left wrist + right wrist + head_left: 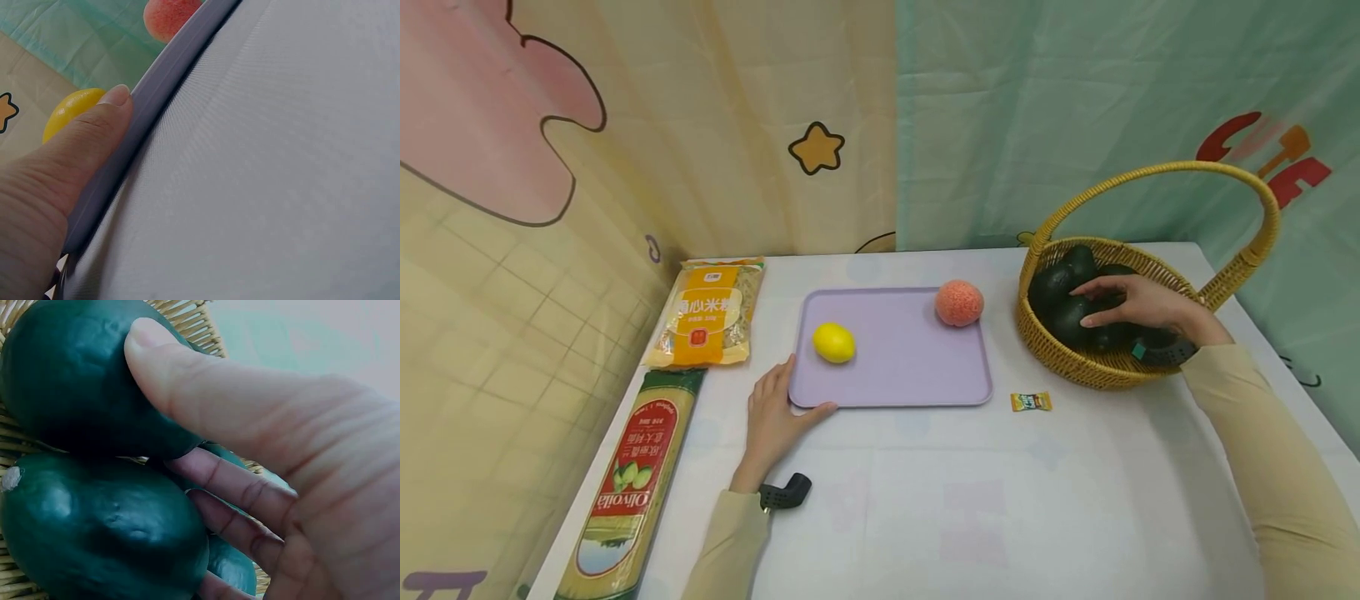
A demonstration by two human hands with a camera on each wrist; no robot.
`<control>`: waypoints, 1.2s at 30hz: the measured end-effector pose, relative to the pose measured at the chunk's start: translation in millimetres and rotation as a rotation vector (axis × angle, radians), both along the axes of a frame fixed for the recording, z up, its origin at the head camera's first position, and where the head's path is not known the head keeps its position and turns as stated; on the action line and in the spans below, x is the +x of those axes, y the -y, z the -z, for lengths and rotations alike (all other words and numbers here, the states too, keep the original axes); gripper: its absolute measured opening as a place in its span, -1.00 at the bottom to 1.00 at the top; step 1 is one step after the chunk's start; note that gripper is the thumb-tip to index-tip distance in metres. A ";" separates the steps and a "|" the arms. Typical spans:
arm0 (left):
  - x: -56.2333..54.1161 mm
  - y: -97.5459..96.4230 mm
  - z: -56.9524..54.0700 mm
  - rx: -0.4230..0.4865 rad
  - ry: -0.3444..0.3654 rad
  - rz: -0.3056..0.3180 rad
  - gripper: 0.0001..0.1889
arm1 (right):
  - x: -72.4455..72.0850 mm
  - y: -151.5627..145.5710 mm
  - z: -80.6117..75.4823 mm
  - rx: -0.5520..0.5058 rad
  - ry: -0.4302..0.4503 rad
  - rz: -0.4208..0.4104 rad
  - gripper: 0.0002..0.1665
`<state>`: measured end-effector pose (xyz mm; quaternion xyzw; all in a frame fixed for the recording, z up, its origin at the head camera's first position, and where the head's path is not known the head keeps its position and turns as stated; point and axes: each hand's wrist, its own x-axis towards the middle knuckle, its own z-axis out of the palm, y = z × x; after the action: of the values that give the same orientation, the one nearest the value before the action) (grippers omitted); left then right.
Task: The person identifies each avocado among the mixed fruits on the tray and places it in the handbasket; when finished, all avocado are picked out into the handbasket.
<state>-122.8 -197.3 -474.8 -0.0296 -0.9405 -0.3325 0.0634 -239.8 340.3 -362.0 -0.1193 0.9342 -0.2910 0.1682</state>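
Note:
My left hand (772, 419) lies at the near left corner of a lavender tray (910, 367). Its thumb touches the front rim, as the left wrist view also shows, and its straight fingers lie along the left side. On the tray are a yellow lemon (834, 342) and, at the back right corner, a pinkish peach (958, 303). Inside a wicker basket (1101, 379), my right hand (1142, 302) grips a dark green avocado (75, 375), thumb on top and fingers at its lower side. Another avocado (106, 525) lies against it; several fill the basket.
A small wrapped candy (1031, 402) lies between tray and basket. At the left are a yellow food bag (707, 312) and a long spaghetti pack (636, 483). The basket's tall handle (1157, 169) arches over its opening. Patterned curtains (1000, 125) hang behind the white table (910, 500).

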 end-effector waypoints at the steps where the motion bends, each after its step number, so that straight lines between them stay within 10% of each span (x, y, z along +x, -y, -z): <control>1: 0.1 0.0 0.1 0.000 0.000 0.000 0.09 | 0.2 0.0 -0.1 -0.001 -0.001 0.000 -0.27; 36: 0.5 0.4 0.1 0.012 -0.011 0.003 0.08 | 8.1 -0.6 -0.6 -0.066 -0.027 0.104 -0.30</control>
<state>-122.3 -197.7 -474.9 -0.0324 -0.9381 -0.3380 0.0684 -231.7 340.9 -361.4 -0.0799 0.9313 -0.3284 0.1361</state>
